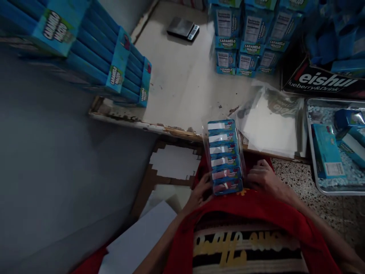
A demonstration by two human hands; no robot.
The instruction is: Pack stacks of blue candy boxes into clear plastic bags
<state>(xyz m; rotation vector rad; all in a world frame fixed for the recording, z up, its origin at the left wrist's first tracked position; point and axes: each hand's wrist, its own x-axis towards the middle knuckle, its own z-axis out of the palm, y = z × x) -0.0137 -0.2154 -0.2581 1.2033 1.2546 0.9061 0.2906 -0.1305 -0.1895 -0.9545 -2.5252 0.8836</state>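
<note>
A clear plastic bag (240, 152) holds a stack of several blue candy boxes (224, 149), their narrow ends facing up. It rests tilted between the table's front edge and my lap. My left hand (201, 190) is closed at the lower left edge of the bag, with some fingers hidden behind it. On the opposite side, my right hand (262, 177) has its fingers curled at the bag's lower right edge; its fingertips are partly hidden. To the right of the bag, a pile of flat clear bags (270, 121) lies on the table edge.
Stacked blue packs (94, 49) stand at the table's left; more bagged packs (239, 42) stand at the back. A small digital scale (182, 29) sits on the worn white table (182, 83). Right are a black carton (322, 78) and a metal tray (310, 152) with boxes and blue pieces.
</note>
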